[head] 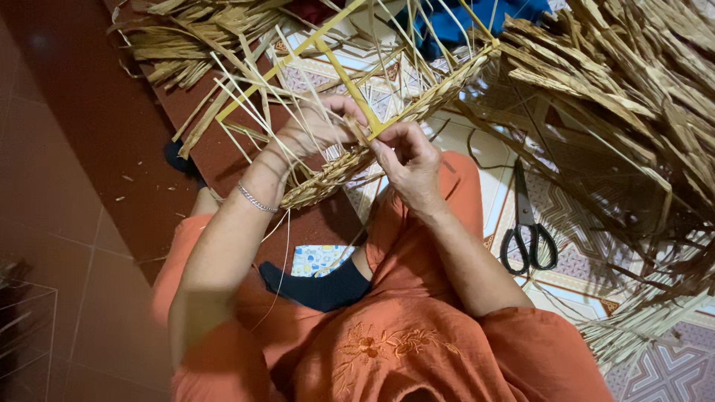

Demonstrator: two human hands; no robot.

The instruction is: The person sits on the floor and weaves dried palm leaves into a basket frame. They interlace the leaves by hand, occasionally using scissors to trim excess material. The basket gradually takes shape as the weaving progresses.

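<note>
Big heap of dried straw [633,97] sits off to the right of both hands, with a half-woven basket frame [387,97] right at them. Left hand [316,130] and right hand [410,160] each have a grip pinched on its woven rim [335,175]; black scissors [527,223] lie on the floor just right of the right hand.

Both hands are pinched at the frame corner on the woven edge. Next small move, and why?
Probably pull the strand snug around the yellow frame bar. The left hand and right hand both pinch fibres where the woven band meets that bar, and loose pale strands fan out unwoven beyond it. The scissors lie untouched on the floor, so cutting seems premature.
</note>
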